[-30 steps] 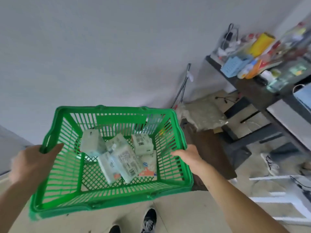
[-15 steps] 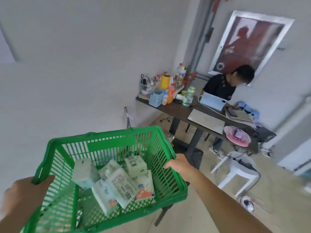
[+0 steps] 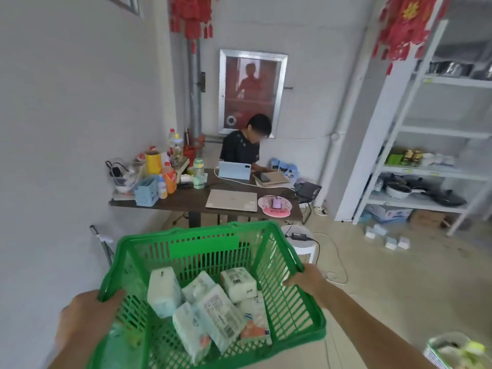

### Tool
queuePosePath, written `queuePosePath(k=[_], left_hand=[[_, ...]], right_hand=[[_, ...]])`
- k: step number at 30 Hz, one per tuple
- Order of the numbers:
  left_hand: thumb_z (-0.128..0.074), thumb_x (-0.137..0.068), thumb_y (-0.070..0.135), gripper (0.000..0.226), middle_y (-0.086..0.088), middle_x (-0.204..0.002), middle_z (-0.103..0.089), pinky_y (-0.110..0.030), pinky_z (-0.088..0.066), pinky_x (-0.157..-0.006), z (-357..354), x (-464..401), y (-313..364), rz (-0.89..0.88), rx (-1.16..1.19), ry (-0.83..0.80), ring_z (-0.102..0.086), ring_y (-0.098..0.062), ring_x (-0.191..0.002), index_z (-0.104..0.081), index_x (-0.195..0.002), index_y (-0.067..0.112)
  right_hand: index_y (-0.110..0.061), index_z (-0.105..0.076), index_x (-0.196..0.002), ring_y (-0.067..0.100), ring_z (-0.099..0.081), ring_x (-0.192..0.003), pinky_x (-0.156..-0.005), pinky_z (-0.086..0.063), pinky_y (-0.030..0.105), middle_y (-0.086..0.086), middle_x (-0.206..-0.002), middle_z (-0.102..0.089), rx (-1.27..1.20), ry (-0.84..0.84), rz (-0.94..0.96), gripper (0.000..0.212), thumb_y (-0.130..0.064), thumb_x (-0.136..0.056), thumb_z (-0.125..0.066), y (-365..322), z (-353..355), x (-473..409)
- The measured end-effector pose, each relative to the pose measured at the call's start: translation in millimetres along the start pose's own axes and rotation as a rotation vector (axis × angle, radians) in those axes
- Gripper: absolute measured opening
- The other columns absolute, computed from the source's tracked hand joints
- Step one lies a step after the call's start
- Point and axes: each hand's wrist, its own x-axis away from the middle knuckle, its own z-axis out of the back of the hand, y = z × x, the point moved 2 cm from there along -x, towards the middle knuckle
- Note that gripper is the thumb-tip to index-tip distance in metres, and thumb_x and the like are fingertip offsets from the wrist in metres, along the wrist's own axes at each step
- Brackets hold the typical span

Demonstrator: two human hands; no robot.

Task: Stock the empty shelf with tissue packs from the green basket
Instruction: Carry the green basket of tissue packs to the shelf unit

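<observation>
Left hand (image 3: 85, 319) and right hand (image 3: 306, 282) each grip a side rim of the green basket (image 3: 205, 245) — held up between them; tissue packs (image 3: 210, 307) lie heaped inside, white shelf unit (image 3: 436, 177) well off right

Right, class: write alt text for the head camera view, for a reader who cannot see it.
Two hands, left hand and right hand, hold a green basket of tissue packs by its rims. Beyond are a cluttered desk and white shelving at right.
</observation>
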Motion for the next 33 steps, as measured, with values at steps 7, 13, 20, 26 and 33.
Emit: queuePosePath(k=[7,13,20,26,33], left_hand=[[-0.072,-0.089,0.055,0.047,-0.020,-0.082,-0.074,-0.039,-0.055,-0.071,-69.2,52.0,113.4,-0.194,-0.084,-0.087,-0.071,-0.038,-0.082,-0.081,-0.090,0.009],[-0.075,-0.087,0.052,0.050,-0.002,-0.053,-0.058,-0.030,-0.042,-0.057,-132.1,119.7,183.9,-0.208,-0.067,-0.133,-0.053,-0.021,-0.052,-0.065,-0.055,0.015],[-0.079,-0.087,0.043,0.048,-0.007,-0.051,-0.066,-0.029,-0.046,-0.051,-225.4,180.4,230.8,-0.323,-0.088,-0.224,-0.064,-0.026,-0.051,-0.067,-0.053,0.012],[-0.081,-0.083,0.048,0.036,-0.012,-0.072,-0.072,-0.036,-0.054,-0.067,-286.9,212.7,283.1,-0.351,-0.100,-0.296,-0.068,-0.034,-0.072,-0.080,-0.076,0.013],[-0.081,-0.077,0.052,0.047,-0.019,-0.092,-0.076,-0.042,-0.058,-0.078,-359.2,211.6,349.6,-0.443,-0.125,-0.339,-0.073,-0.040,-0.093,-0.083,-0.097,0.009]], right_hand=[[0.001,-0.071,-0.102,0.023,-0.054,-0.067,-0.058,-0.042,0.028,0.012,-0.078,-0.058,-0.075,0.125,-0.094,0.029,-0.005,-0.078,-0.086,91.0,102.8,-2.1],[-0.003,-0.065,-0.093,0.021,-0.055,-0.064,-0.054,-0.041,0.027,0.009,-0.073,-0.058,-0.115,0.206,-0.189,0.024,-0.007,-0.081,-0.085,169.2,188.7,4.7],[0.000,-0.063,-0.103,0.022,-0.057,-0.069,-0.058,-0.045,0.030,0.011,-0.080,-0.061,-0.148,0.266,-0.233,0.031,-0.009,-0.082,-0.085,256.7,275.2,11.8],[-0.002,-0.062,-0.105,0.025,-0.055,-0.070,-0.061,-0.044,0.032,0.012,-0.081,-0.059,-0.203,0.312,-0.301,0.031,-0.008,-0.083,-0.084,314.7,327.4,10.9],[0.000,-0.060,-0.106,0.027,-0.056,-0.070,-0.058,-0.044,0.031,0.014,-0.082,-0.057,-0.267,0.396,-0.424,0.035,-0.008,-0.083,-0.084,364.0,360.7,-5.1]])
